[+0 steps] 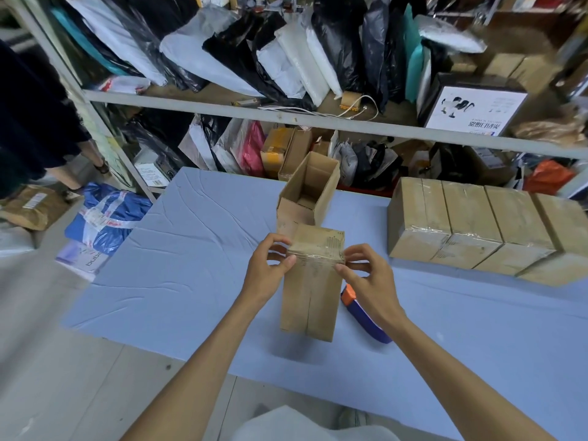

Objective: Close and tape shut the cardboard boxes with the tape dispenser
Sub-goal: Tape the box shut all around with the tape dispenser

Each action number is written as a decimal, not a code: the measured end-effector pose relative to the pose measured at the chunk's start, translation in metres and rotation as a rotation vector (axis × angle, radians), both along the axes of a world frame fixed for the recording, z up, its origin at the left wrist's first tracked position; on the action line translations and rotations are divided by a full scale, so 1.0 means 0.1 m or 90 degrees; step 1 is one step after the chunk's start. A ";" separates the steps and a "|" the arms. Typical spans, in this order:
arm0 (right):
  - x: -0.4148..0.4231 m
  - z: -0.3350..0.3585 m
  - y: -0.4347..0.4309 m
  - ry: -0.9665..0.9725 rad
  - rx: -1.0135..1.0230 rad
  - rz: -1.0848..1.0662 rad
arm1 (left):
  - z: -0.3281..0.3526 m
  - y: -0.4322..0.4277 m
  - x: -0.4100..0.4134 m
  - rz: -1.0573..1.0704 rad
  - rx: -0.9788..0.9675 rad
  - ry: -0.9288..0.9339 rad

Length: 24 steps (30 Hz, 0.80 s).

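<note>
Our left hand (270,268) pinches the upper left corner of the cardboard box (310,300), thumb on the near face and fingers curled over the top. Our right hand (366,278) pinches the upper right corner, where a band of clear tape (318,259) crosses the edge. The box stands tall between both hands, apparently tipped or lifted off the blue-covered table (191,249), judging by its shadow. The seam down its near face looks untaped.

The tape dispenser (359,310), orange and blue, lies on the cloth just right of the box, partly behind our right wrist.

We think the main risk is the tape end wrinkling or lifting if we press it unevenly at the corners. The box could also slip from such a light pinch. A careless turn may knock the open box (321,186) standing just behind it.

We count two hands, one dispenser and six boxes on the table: one held, one open, and four sealed boxes (471,211) in a row at the right, the last cut by the frame.
</note>
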State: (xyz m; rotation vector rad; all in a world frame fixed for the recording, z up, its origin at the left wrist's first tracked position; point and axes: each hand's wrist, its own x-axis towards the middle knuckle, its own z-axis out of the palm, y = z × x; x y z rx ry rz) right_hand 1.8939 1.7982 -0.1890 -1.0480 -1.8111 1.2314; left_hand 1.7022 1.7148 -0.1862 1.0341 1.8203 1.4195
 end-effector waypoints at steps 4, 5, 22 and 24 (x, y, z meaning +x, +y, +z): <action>0.00 0.02 0.05 -0.028 0.006 0.013 | 0.01 0.03 -0.01 -0.012 -0.009 0.014; -0.01 0.03 0.07 -0.039 0.006 0.012 | 0.02 0.04 -0.01 -0.016 -0.010 0.015; -0.05 0.10 0.08 -0.085 -0.009 -0.030 | 0.00 0.09 0.03 0.033 -0.018 0.039; -0.06 0.12 0.07 -0.080 -0.045 -0.056 | -0.01 0.09 0.02 0.027 -0.019 0.024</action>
